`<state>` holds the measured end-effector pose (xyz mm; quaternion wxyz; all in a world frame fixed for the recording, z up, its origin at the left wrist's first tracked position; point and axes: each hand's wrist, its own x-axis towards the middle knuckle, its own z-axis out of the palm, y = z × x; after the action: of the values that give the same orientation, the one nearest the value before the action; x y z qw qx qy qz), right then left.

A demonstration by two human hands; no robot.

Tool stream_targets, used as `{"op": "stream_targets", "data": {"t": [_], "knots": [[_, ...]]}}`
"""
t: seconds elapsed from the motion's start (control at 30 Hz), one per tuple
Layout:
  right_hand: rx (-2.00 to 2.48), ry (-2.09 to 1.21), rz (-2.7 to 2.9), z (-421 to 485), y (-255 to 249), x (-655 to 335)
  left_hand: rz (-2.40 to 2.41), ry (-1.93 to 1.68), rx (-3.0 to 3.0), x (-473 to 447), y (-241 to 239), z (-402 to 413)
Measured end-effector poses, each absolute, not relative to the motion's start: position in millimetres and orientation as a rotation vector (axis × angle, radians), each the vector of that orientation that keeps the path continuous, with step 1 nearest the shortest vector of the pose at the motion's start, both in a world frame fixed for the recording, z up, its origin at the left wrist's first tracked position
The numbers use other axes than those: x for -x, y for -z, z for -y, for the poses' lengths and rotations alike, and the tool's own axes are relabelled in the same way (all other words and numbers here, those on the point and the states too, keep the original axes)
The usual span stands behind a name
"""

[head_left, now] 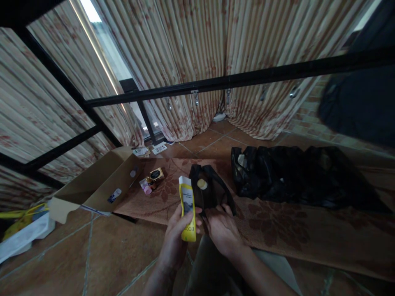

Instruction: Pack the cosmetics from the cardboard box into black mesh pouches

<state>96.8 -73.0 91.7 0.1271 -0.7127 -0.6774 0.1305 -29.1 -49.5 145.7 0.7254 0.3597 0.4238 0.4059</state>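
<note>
In my left hand is a slim yellow and white packet, held upright with my thumb across its front. Its lower part carries printed letters that begin "ECO". Right beside it, a black plastic bag lies on the reddish-brown patterned bench cover. My right hand has its fingers curled on the near edge of this bag. A round pale item shows on or in the bag. My right fingertips are partly hidden against the dark plastic.
An open cardboard box stands to the left. Near it lie a small black-and-gold box and a pink-capped item. Several filled black bags line the bench at right. A black metal rail crosses before the curtains.
</note>
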Motion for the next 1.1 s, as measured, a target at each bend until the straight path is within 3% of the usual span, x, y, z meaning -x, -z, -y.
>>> {"op": "stream_targets", "data": {"t": [0.63,1.1], "knots": [[2.053,-0.431,1.879,72.2,-85.1,-93.2,-0.982,-0.833,-0.803,35.2,-125.8,36.7],[2.081,-0.417,1.942,67.7,-86.4,-92.0,-0.899,-0.807,-0.746,37.6,-140.2,35.9]]}}
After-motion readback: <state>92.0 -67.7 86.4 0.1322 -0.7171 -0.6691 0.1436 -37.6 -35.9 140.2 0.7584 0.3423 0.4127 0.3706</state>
